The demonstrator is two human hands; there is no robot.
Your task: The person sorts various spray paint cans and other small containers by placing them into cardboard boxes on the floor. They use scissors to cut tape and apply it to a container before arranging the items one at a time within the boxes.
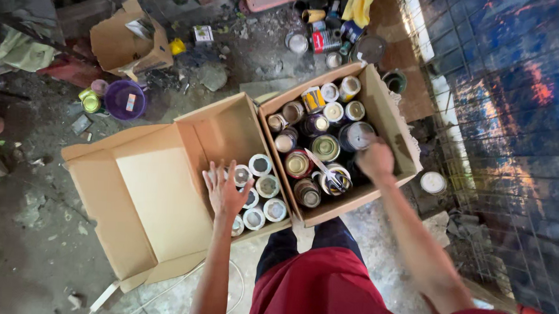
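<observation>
Two cardboard boxes sit side by side on the dirty floor (pixel 31 240), and both hands are busy over them. Far left first: a purple tub (pixel 125 99) and a smaller torn carton (pixel 124 43) lie among the rubble, well apart from the action. Moving in, the left box (pixel 158 196) is mostly bare cardboard, with a small cluster of white-topped cans (pixel 259 194) packed into its near right corner. Left hand (pixel 224 189) hovers right over that cluster, fingers spread wide and open, holding nothing, palm down on or just above the cans; I can't tell if it touches.

Across the shared wall, the right box (pixel 394 127) is crammed with upright tins (pixel 324 146), lids in silver, cream and red, some grubby and rusted. Right hand (pixel 375 160) is down among them at the box's right side, fingers curled in; whether they're clamped on a tin is hidden by the hand itself.

My read: cans are being sorted from the full box to the emptier one, early going. Next move calls for a firm grip around one tin's rim and a straight lift clear of its tight neighbours. Beyond, a lone white lid (pixel 433 182) rests outside.
</observation>
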